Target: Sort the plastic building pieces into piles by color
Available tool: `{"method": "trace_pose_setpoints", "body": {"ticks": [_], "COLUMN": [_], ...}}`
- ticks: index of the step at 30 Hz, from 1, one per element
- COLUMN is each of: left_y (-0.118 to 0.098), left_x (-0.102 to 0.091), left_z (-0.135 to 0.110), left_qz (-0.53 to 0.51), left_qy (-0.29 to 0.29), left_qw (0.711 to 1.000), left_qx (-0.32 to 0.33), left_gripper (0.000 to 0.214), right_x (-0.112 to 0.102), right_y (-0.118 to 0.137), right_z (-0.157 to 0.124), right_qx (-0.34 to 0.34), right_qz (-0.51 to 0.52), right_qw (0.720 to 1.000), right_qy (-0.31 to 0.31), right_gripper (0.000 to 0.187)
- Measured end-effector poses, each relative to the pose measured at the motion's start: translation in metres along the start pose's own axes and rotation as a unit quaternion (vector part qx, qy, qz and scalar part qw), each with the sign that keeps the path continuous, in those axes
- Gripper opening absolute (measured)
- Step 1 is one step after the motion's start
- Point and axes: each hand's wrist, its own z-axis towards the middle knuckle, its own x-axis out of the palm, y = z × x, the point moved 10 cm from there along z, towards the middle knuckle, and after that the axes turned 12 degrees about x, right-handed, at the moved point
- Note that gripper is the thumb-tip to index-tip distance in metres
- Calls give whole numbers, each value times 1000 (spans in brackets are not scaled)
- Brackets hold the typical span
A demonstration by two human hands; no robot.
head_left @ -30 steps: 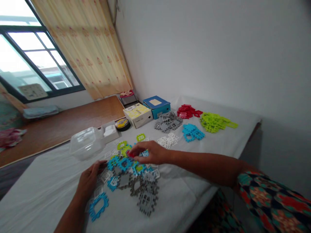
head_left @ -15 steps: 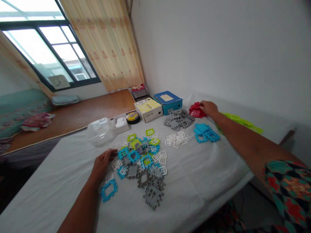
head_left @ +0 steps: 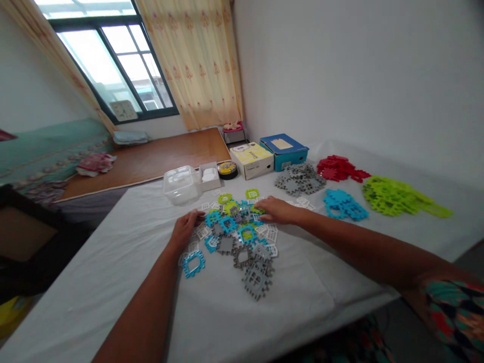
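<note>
A mixed pile of interlocking plastic building pieces lies in the middle of the white-covered table, with blue pieces (head_left: 227, 224), grey pieces (head_left: 257, 280), green pieces (head_left: 252, 193) and white window-grid pieces (head_left: 271, 232). My left hand (head_left: 186, 228) rests at the pile's left edge, fingers loosely bent and apart, touching the outer pieces. Over the right side of the pile is my right hand (head_left: 275, 209), its fingers apart and reaching to the green and blue pieces; nothing shows lifted in it. One blue square frame (head_left: 193, 264) lies apart below my left hand.
Sorted heaps lie to the right: grey (head_left: 298, 179), red (head_left: 336, 168), blue (head_left: 345, 205) and lime green (head_left: 397, 195). Along the back stand a clear plastic tub (head_left: 182, 186), a small white box (head_left: 209, 176), a round black tin (head_left: 227, 170), a yellow-white box (head_left: 252, 160) and a blue box (head_left: 284, 151).
My right hand has come back from the red heap to the central pile. My left hand stays at the pile's left edge. The camera view has swung, shifting the scene rightward.
</note>
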Motion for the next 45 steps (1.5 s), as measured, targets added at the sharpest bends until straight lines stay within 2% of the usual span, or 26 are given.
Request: {"method": "trace_pose_setpoints", "body": {"ticks": [3, 7, 10, 15, 21, 25, 28, 32, 35, 37, 41, 43, 45], "left_y": [0, 2, 4, 2, 0, 4, 8, 11, 10, 7, 6, 9, 12], "left_x": [0, 2, 3, 3, 4, 3, 2, 1, 0, 0, 0, -2, -3], "left_z": [0, 2, 3, 2, 2, 3, 3, 4, 5, 5, 6, 6, 7], "left_qz": [-4, -3, -3, 6, 20, 15, 9, 14, 18, 22, 32, 39, 48], "left_qy": [-1, 0, 1, 3, 12, 15, 16, 16, 13, 16, 23, 25, 29], "left_qw": [1000, 1000, 1000, 1000, 1000, 1000, 1000, 1000, 1000, 1000, 999, 999, 998], "left_qx": [0, 4, 8, 14, 17, 9, 6, 2, 0, 3, 9, 10, 9], "left_gripper": [72, 71, 71, 72, 73, 71, 70, 68, 69, 70, 68, 68, 67], "right_x": [-8, -33, -31, -26, -17, -4, -8, -33, -46, -46, -42, -57, -82], "right_y": [6, -4, -16, -43, -33, -31, -31, -18, -8, -10, -28, -41, -60], "right_z": [-5, -17, -26, -41, -44, -43, -43, -53, -59, -57, -50, -57, -80], "right_qx": [13, 66, 100, 153, 80, 75, 58, -22, -63, -43, 54, 89, 116], "right_qz": [30, 93, 125, 80, 37, 28, 59, 115, 152, 191, 292, 311, 286], "right_qw": [999, 990, 983, 975, 991, 994, 992, 979, 968, 964, 946, 933, 925], "right_qy": [-23, -81, -87, -141, -96, -68, -96, -169, -190, -179, -132, -158, -223], "right_gripper": [29, 31, 33, 34, 50, 46, 50, 62, 62, 54, 42, 40, 41]}}
